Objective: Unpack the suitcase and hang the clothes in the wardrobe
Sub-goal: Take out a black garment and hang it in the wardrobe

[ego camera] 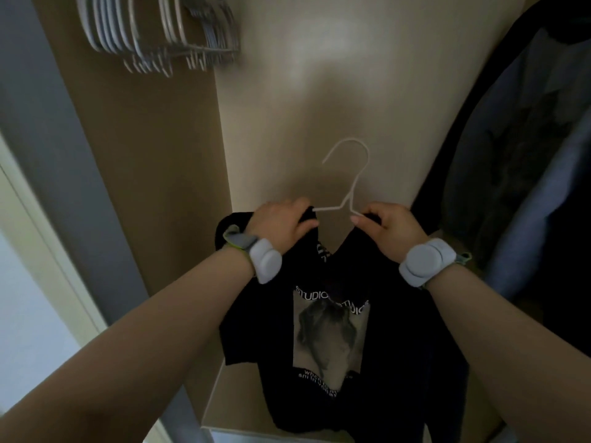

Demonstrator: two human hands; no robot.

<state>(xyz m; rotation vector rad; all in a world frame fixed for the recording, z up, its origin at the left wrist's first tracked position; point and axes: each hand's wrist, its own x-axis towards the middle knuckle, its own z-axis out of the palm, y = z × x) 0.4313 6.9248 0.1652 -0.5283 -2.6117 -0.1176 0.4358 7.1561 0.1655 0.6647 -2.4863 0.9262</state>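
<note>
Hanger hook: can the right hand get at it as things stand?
Probably yes. The hook stands bare just above the right hand, nothing between them. But that hand pinches the black T-shirt at its shoulder, so it would have to let go.

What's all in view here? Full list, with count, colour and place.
T-shirt: one, black with a pale photo print and white lettering, centre, on the hanger.
hanger: one, white, centre, hook sticking up out of the T-shirt's neck.
empty hangers: a bunch, white and grey, too blurred to count, top left.
hung clothes: several, dark and blue-grey, right edge.
wardrobe: one, beige back panel, brown side panel on the left.
wristbands: two, grey, one on each wrist.
left hand: one, grips the T-shirt at one shoulder.
right hand: one, pinches the T-shirt at the other shoulder, beside the hanger's neck.
</note>
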